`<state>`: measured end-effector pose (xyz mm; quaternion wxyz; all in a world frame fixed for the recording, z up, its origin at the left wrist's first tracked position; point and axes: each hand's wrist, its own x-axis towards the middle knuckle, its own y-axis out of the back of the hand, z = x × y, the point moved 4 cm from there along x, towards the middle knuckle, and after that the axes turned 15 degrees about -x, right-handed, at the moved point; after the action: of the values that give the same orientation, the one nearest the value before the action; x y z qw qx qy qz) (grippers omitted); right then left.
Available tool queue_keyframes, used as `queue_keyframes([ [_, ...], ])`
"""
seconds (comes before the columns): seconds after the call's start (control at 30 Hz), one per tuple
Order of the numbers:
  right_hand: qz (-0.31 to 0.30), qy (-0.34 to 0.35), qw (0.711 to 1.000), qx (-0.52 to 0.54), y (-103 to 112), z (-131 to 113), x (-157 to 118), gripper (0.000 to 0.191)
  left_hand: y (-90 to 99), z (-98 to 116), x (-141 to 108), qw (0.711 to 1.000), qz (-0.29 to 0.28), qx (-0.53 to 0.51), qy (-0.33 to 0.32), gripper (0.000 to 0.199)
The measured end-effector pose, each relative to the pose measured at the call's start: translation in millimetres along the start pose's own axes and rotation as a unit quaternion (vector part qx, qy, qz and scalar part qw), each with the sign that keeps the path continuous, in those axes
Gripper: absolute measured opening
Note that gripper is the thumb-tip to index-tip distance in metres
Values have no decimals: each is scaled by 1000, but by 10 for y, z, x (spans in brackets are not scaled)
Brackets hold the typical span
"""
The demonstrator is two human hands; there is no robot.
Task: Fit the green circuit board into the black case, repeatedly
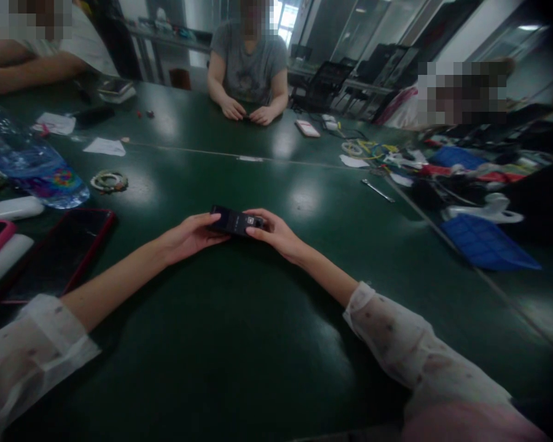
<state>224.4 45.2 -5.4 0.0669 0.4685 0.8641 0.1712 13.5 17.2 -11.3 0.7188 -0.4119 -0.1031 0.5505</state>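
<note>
A small black rectangular device is held level between my hands above the middle of the green table. Its upper face carries a white square mark and faint print, too small to read. My left hand grips its left end, thumb on top and fingers beneath. On the right end, my right hand has its thumb across the near edge and its fingers curled behind. Parts of both ends are hidden by my fingers.
Left of me lie a red-edged phone, a clear bottle and bracelets. A wrench, a blue tray and tangled cables are on the right. Across the green table sits a person in grey; others sit at the sides.
</note>
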Motion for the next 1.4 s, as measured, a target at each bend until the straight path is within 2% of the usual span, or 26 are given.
queue_keyframes([
  [0.37,46,50,993,-96,-52,20,-43,44,-56,1,-21,1000,8,-3,-3,33],
  [0.53,85,120,971,-189,-97,-78,-82,66,-74,0,-4,1000,20,-16,-1,40],
  [0.6,97,136,963,-213,-109,-107,-84,69,-73,-1,1,1000,21,-13,5,41],
  [0.8,108,157,943,-274,-127,-123,-44,53,-19,-5,42,999,20,-13,22,49],
  [1.13,130,164,937,-281,-129,-88,-21,51,53,-15,115,994,23,-89,55,46],
  [1.27,138,150,942,-268,-121,-96,-28,49,24,-10,86,991,54,-105,56,52],
  [1.4,136,138,947,-256,-114,-94,-33,48,-1,-5,60,991,63,-101,57,47],
])
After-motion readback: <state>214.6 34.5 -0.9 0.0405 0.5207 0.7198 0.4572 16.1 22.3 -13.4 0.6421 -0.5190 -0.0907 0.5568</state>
